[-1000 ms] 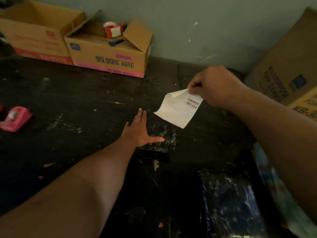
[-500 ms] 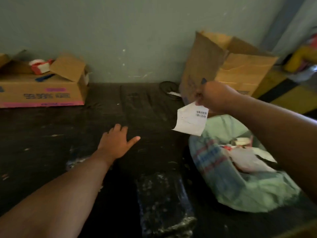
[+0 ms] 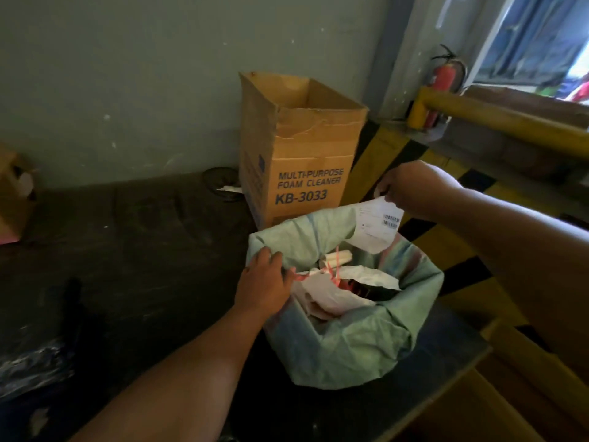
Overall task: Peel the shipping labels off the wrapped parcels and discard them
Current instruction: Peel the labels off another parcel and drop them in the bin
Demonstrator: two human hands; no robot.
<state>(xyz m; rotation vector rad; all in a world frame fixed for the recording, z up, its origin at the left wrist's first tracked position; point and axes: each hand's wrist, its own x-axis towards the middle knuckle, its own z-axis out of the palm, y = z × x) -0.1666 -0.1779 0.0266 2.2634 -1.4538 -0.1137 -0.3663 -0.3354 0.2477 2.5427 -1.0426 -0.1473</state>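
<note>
I see the white paper shipping label [image 3: 375,227] hanging over the far rim of the pale green plastic waste bag [image 3: 344,342], long axis sloping down-left, barcode side toward me near its top. My right hand [image 3: 411,189] pinches its upper corner. My left hand [image 3: 263,290] grips the bag's near-left rim. Behind stands a tall brown cardboard box [image 3: 299,148] printed "MULTI-PURPOSE FOAM CLEANER KB-3033".

Single head-worn view, angled forward and down, close over green bag [image 3: 344,346] at table [image 3: 143,250] edge.
</note>
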